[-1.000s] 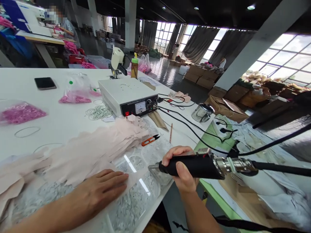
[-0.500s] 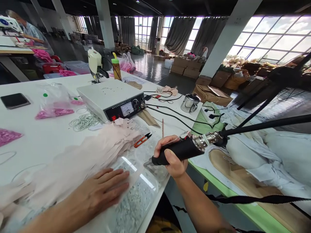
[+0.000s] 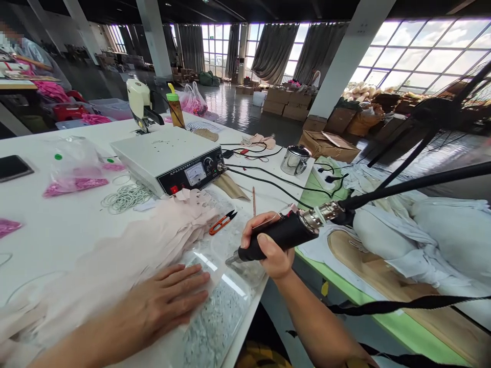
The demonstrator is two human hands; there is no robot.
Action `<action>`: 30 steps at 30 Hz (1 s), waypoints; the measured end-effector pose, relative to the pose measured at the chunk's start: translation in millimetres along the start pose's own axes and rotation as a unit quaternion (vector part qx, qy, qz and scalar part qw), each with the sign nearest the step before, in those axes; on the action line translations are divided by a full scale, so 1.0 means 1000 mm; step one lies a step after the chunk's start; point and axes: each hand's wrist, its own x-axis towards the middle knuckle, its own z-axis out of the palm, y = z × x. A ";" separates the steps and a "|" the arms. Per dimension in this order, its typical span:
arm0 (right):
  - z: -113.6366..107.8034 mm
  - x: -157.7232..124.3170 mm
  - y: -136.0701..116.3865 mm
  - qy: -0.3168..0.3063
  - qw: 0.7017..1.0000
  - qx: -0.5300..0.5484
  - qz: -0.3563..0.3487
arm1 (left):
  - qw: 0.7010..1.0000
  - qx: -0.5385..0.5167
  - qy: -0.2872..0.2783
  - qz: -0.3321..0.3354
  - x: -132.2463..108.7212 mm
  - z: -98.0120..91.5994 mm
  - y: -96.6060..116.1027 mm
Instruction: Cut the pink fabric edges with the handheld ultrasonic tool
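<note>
My right hand (image 3: 270,245) is wrapped round the black handle of an ultrasonic cutter (image 3: 289,236), its metal tip pointing left, close to a clear glass-like plate (image 3: 215,312). A thick cable runs from its back end to the upper right. My left hand (image 3: 169,296) lies flat with fingers extended, on the pale pink fabric (image 3: 126,250) and the plate's left part. Orange-handled thread snips (image 3: 222,223) rest just beyond, beside the fabric's far end. The white control box (image 3: 169,158) with a meter and a lit red switch stands behind the fabric.
White elastic bands (image 3: 127,198) and a plastic bag of pink pieces (image 3: 76,171) lie at the left, near a phone (image 3: 14,167). A steel mug (image 3: 296,160) stands at the table's far right. White garments (image 3: 429,230) cover a green surface on the right. A person works far left.
The whole view has shifted slightly, so background things sit further left. My left hand has slid a little to the right over the plate. My right hand keeps its hold on the cutter.
</note>
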 end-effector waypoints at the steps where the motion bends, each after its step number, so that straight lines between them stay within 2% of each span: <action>1: 0.000 0.000 0.000 -0.001 1.000 0.001 0.002 | 1.000 0.000 -0.005 0.007 0.002 -0.001 0.000; 6: -0.002 -0.002 0.000 -0.002 1.000 0.002 0.015 | 0.998 -0.014 -0.053 0.017 0.005 -0.004 0.002; 11: -0.004 -0.003 -0.001 -0.001 1.000 -0.005 0.026 | 0.999 -0.045 -0.005 -0.005 0.002 -0.001 0.005; 15: -0.004 -0.003 -0.002 0.004 0.999 -0.017 0.033 | 0.999 -0.047 0.012 -0.005 0.002 0.003 0.006; 25: -0.002 -0.002 -0.003 0.012 0.999 -0.018 0.035 | 0.999 -0.041 0.016 0.011 0.005 0.002 0.004; 30: -0.003 -0.011 -0.008 -0.014 0.998 0.001 0.066 | 1.000 -0.020 0.006 0.012 0.007 0.003 0.005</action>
